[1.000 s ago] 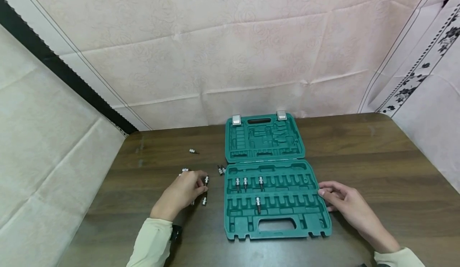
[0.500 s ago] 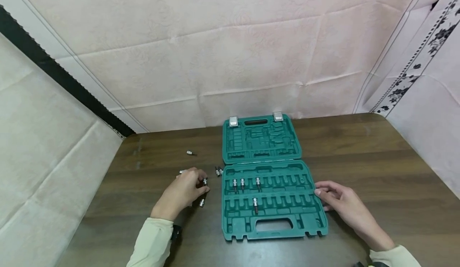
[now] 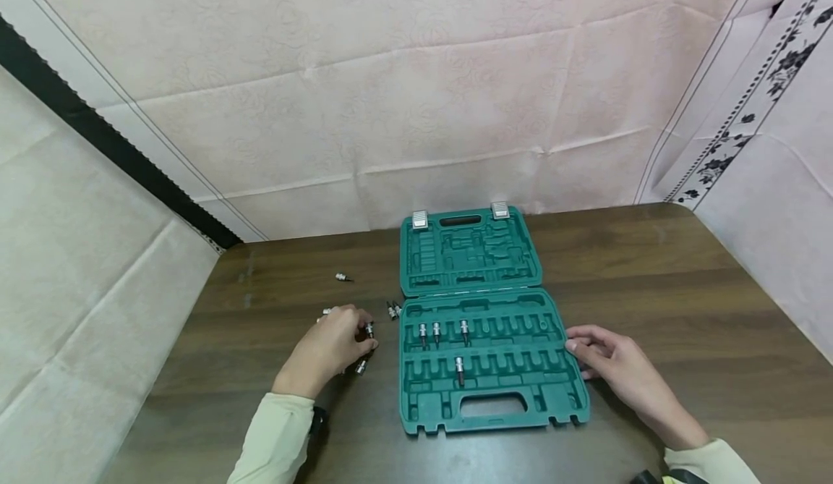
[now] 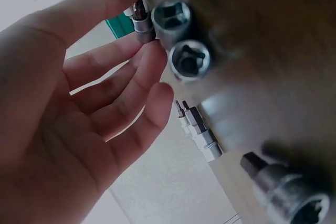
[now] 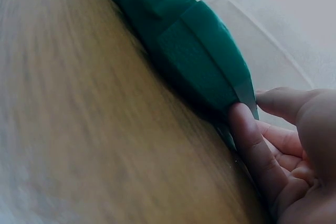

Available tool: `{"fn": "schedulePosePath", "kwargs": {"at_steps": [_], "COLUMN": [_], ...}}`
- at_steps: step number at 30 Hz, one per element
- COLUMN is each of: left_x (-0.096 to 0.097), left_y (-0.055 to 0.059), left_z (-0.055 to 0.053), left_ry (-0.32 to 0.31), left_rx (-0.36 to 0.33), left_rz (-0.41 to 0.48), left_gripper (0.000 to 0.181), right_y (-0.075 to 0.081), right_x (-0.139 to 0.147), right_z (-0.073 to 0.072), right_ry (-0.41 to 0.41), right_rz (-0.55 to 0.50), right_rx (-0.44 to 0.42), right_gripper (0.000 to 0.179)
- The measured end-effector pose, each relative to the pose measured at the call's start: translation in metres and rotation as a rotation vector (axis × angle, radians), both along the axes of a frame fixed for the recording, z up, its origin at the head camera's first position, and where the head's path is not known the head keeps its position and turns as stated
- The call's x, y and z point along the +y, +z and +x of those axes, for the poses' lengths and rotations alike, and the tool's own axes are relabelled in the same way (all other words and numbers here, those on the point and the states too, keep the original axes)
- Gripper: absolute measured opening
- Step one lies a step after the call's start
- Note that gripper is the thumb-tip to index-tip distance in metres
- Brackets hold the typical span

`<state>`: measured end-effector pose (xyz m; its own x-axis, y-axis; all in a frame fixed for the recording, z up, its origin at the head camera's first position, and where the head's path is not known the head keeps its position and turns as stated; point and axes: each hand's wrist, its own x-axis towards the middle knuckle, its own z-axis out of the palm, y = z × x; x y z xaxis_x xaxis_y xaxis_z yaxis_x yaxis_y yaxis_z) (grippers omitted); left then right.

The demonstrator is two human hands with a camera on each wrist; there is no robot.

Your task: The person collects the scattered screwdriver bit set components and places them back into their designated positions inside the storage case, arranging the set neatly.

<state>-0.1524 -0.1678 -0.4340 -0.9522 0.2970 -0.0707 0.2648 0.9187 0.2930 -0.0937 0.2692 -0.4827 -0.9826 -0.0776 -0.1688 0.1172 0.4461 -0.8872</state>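
Observation:
My left hand (image 3: 328, 346) is left of the open green tool case (image 3: 429, 422), thumb and fingers pinching a small metal bit socket (image 4: 143, 27). More bit sockets lie close by; one (image 3: 361, 368) shows below the fingertips in the head view. In the left wrist view, two sockets (image 4: 190, 60) turn their square holes toward the camera beside the fingers. My right hand (image 3: 614, 361) holds the case's right edge, with a finger (image 5: 247, 129) against its side. In the case, three bit sockets (image 3: 437, 333) stand in the upper row and one (image 3: 459, 372) in the lower.
A lone bit socket (image 3: 342, 277) lies farther back on the wooden table (image 3: 280, 274). A pair (image 3: 393, 312) lies against the case's left side. The case lid (image 3: 471, 252) lies open toward the pale cloth backdrop (image 3: 416, 108). A dark object (image 3: 644, 477) shows at the bottom edge.
The whole head view has shifted slightly, moving the case a little left in it. Left fingers stay at the bit sockets, and the lower one has tilted. The right hand stays on the case edge.

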Motion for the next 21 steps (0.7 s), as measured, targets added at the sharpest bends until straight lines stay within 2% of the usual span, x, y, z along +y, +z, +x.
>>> {"fn": "schedulePosePath", "kwargs": {"at_steps": [4,9,15,21], "left_x": [0.002,0.005,0.012,0.021], "left_y": [-0.002,-0.003,0.003,0.01], "left_z": [0.0,0.003,0.008,0.013], "left_ry": [-0.018,-0.014,-0.013,-0.035], "left_rx": [0.056,0.129,0.214,0.284], "left_rz": [-0.048,-0.031,0.033,0.025], "left_gripper": [0.026,0.028,0.033,0.034], "right_y": [0.0,-0.003,-0.004,-0.005], "right_x": [0.001,0.001,0.001,0.002], "right_z": [0.0,0.001,0.001,0.001], "right_ry": [0.002,0.01,0.012,0.013], "right_rz": [-0.007,-0.018,-0.005,-0.015], "right_rx": [-0.001,-0.01,-0.005,-0.007], "right_gripper": [0.049,0.048,0.048,0.047]}}
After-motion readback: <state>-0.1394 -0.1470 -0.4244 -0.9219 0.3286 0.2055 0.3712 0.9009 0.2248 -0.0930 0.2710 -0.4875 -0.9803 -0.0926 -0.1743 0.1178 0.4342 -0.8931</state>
